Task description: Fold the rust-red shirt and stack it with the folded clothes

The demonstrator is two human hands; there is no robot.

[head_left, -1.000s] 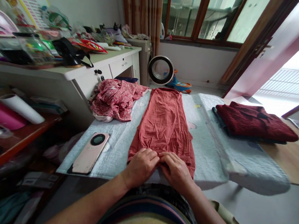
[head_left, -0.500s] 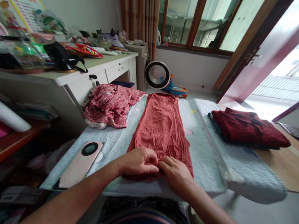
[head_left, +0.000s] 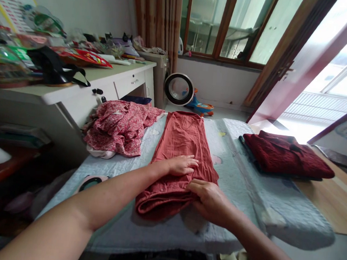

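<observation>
A rust-red garment [head_left: 184, 143] lies lengthwise on a pale quilted pad [head_left: 243, 168]. Its near end is rolled over into a thick fold [head_left: 158, 197]. My left hand [head_left: 181, 165] rests flat on the garment just past the fold, fingers spread. My right hand [head_left: 210, 200] presses on the right end of the fold, fingers curled over the cloth edge.
A crumpled red floral garment [head_left: 119, 127] lies at the pad's left. A folded dark red sweater [head_left: 283, 158] sits at the right. A pink phone [head_left: 91, 181] peeks out behind my left forearm. A cluttered white desk [head_left: 82, 89] stands left; a round fan [head_left: 178, 89] beyond.
The near end of the rust-red garment has been rolled away from me into a fold. My left hand moved forward onto the cloth. The camera shifted forward and right.
</observation>
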